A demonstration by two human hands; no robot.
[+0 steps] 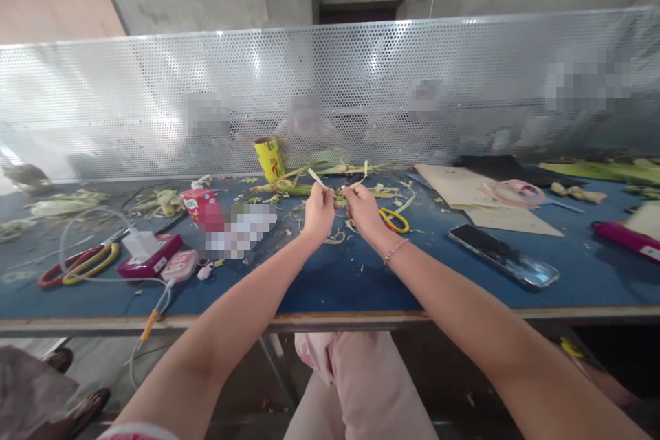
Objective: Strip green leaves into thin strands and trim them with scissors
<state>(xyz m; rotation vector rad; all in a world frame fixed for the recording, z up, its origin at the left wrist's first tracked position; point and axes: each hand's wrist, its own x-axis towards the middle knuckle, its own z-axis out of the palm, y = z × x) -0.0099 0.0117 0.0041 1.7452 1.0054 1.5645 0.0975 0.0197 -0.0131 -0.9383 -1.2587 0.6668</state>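
Both my arms reach out over a blue table [340, 282]. My left hand [318, 212] is closed, pinching a thin pale green leaf strip [317, 179] that sticks up from its fingers. My right hand [364, 210] is closed too, pinching the other end of the strip close beside the left hand. A thin bracelet sits on my right wrist. Yellow-handled scissors [394, 220] lie on the table just right of my right hand. Cut leaf strips and stalks [309, 185] are piled behind my hands.
A phone [502, 254] lies at the right, with brown card [479, 196] and a pink tape roll [513, 191] behind it. At the left are red-and-yellow scissors [77, 265], a charger with cable [140, 244], pink boxes and a red carton [202, 206]. A yellow tube [269, 158] stands by the perforated metal screen [330, 96].
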